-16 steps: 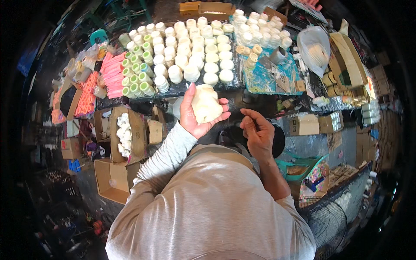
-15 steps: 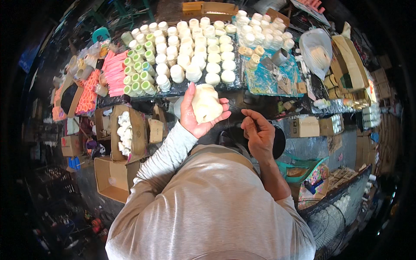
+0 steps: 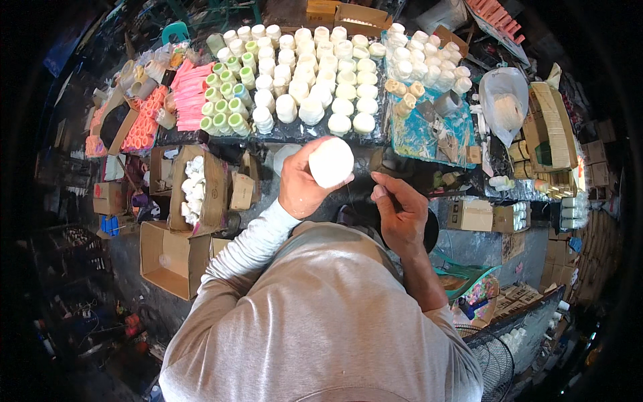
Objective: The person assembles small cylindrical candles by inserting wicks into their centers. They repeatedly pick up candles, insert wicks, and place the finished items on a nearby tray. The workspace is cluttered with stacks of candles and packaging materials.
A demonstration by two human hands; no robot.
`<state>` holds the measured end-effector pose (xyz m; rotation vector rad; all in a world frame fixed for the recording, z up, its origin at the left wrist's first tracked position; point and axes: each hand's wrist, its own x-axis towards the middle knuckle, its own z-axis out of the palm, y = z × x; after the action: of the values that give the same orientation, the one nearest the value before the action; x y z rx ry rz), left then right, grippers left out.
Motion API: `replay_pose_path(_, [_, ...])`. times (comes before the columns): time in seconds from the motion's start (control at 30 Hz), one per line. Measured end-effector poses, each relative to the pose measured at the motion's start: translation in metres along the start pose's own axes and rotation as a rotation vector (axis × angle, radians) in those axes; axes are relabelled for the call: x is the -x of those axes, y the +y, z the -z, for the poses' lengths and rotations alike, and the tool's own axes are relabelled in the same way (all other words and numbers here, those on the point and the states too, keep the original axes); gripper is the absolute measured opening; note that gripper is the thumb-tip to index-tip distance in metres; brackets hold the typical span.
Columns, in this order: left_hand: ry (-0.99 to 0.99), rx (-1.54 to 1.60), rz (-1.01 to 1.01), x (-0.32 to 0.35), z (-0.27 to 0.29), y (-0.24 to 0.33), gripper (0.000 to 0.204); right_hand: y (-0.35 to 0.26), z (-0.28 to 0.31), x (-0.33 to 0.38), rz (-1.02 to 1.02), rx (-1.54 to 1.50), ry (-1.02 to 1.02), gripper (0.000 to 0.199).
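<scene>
My left hand [image 3: 299, 186] is wrapped round a smooth, cream-white rounded piece [image 3: 332, 163], whose blunt round end faces up at me. The fingers behind it are mostly hidden. To the right, apart from the piece, my right hand [image 3: 404, 209] is closed with thumb and forefinger together. Whatever sits in that pinch is too thin or small to make out. Beyond both hands, rows of similar cream-white pieces [image 3: 311, 108] stand upright on the dark table [image 3: 268, 139]. Green-rimmed hollow cylinders [image 3: 219, 122] stand to their left.
Pink sticks [image 3: 194, 94] and orange rings [image 3: 145, 120] lie at the table's left. On the right are a blue stained board [image 3: 429, 144] and a plastic bag [image 3: 504, 100]. Cardboard boxes [image 3: 175, 258] stand low on the left, and a fan [image 3: 492, 362] at lower right.
My left hand has turned the cream-white piece, so its rounded end now faces up instead of its side. My right hand stays pinched, nearly in place. The whole view has shifted slightly.
</scene>
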<state>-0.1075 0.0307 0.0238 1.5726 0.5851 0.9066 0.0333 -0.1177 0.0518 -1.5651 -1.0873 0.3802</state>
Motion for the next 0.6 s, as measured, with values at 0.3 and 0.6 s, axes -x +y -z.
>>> replay_pose_path(0.3, [0.004, -0.197, -0.430, -0.003, 0.025, -0.008, 0.036, -0.043, -0.002, -0.012, 0.352, 0.366, -0.095, 0.025])
replay_pose_path(0.6, [0.077, -0.273, -0.327, 0.005, 0.024, 0.002, 0.042, -0.048, -0.012, -0.022, 0.487, 0.516, -0.121, 0.030])
